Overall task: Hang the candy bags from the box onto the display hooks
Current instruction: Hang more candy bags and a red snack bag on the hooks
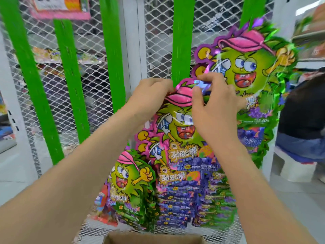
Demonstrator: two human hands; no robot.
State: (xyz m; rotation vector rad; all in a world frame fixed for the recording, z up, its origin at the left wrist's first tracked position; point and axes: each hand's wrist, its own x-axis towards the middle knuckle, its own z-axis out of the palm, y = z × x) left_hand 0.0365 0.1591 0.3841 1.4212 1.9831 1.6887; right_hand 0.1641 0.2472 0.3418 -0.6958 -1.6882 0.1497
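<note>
Pink-rimmed candy bag (pixel 182 134), green cartoon face: centre frame, long axis upright, top toward 12 o'clock. Your left hand (pixel 151 95) and right hand (pixel 211 103) both pinch its top edge.

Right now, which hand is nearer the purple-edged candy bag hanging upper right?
Right. The right hand overlaps the lower left edge of the purple-edged candy bag; the left hand is farther left, gripping the top of the pink-edged candy bag.
</note>
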